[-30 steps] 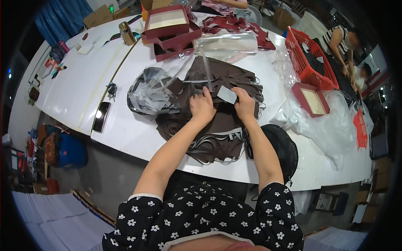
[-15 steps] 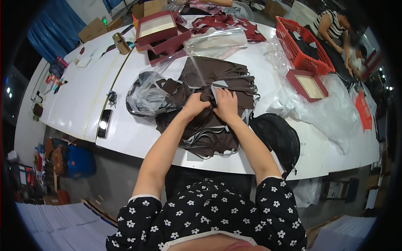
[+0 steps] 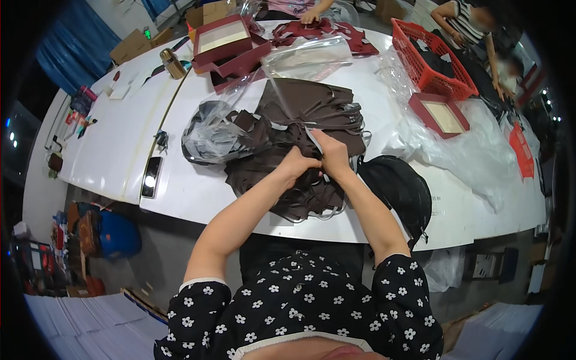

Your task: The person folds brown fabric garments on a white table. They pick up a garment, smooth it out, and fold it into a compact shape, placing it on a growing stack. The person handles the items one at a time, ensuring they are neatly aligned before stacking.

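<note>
A heap of dark brown fabric pieces [image 3: 312, 99] with thin grey straps lies in front of me. My left hand [image 3: 297, 164] is closed on the brown fabric at the middle of the heap, its fingertips partly buried in folds. Right beside it, my right hand [image 3: 331, 153] is curled round the same fabric, with a light grey edge showing by the thumb. The two hands nearly touch. Left of the heap rests a clear plastic bag [image 3: 207, 141] holding grey and brown pieces. A black mesh bag [image 3: 399, 195] sits close by my right forearm.
Dark red boxes [image 3: 225, 45] are stacked at the far left, near a gold flask [image 3: 173, 63]. A phone [image 3: 151, 177] lies by the table seam. Rightward are a red basket [image 3: 435, 63], an open box [image 3: 441, 115] and plastic sheeting [image 3: 474, 159]. Co-workers are across the table.
Both hands have come nearer to me and slightly right, bunching the fabric. At the far side, a co-worker's hand now rests on the dark red fabric.
</note>
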Tool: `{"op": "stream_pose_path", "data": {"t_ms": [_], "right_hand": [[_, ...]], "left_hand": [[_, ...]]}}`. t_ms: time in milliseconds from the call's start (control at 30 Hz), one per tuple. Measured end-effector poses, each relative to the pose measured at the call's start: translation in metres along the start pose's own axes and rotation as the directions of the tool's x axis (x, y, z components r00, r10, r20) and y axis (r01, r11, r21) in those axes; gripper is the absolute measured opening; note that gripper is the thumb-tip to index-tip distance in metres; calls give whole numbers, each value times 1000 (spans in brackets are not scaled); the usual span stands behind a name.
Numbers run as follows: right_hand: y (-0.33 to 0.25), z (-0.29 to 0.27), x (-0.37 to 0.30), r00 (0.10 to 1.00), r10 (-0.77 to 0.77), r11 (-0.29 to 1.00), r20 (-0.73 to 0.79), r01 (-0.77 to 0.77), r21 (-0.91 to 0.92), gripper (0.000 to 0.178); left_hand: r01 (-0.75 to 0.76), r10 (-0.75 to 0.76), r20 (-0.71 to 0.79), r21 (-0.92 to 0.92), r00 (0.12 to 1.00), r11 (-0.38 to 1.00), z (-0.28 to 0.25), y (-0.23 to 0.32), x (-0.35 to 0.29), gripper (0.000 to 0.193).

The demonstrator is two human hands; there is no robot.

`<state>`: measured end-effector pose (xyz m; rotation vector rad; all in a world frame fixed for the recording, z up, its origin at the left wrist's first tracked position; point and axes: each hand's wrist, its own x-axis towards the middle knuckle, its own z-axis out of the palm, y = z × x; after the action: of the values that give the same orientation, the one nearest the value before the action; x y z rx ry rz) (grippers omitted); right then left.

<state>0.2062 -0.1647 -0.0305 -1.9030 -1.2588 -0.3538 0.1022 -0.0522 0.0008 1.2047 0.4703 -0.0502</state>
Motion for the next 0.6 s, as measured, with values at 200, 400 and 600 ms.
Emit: {"op": "stream_pose_path", "data": {"t_ms": [200, 400, 600], "right_hand": [[39, 3, -22, 958, -194, 976, 213, 210, -57, 49], [38, 0, -20, 913, -319, 930, 255, 353, -100, 37], [39, 0, -29, 901, -330, 918, 280, 376, -128, 33]], "left_hand": [[20, -41, 48, 379, 998, 925, -24, -10, 2, 16], [-9, 76, -80, 629, 994, 778, -67, 2, -44, 25], [68, -59, -45, 250, 997, 966, -60, 8, -70, 24]]}}
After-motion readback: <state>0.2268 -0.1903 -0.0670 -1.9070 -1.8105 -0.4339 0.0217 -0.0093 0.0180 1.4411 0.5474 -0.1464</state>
